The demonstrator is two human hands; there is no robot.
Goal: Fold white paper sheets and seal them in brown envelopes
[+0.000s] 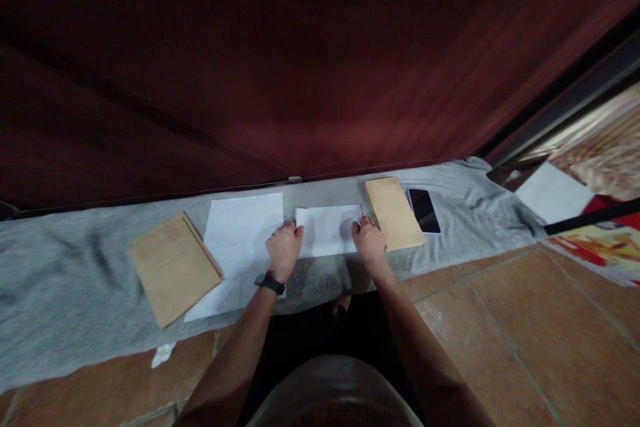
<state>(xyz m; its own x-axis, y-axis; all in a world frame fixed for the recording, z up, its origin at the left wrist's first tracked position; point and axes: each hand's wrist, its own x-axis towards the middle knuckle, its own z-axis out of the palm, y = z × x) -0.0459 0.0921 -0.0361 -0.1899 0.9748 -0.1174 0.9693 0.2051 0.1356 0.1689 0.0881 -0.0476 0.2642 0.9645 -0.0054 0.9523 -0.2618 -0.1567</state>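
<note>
A folded sheet of white paper (pixel 327 232) lies on the grey cloth in front of me, its short ends toward my hands. My left hand (pixel 284 248), with a dark band on the wrist, is closed at the paper's left end, its thumb toward the sheet. At the right end my right hand (pixel 369 239) is closed on the edge with curled fingers. Larger white sheets (pixel 245 227) with faint creases lie left of my left hand. Brown envelopes (pixel 395 213) are stacked just beyond my right hand, very near its knuckles.
More brown envelopes (pixel 175 270) overlap the white sheets at the left. A phone (pixel 424 211) with a dark screen lies beside the right stack. The grey cloth (pixel 65 280) runs along a dark red panel (pixel 320 80). A white scrap (pixel 163 354) is on the tiled floor (pixel 480 320).
</note>
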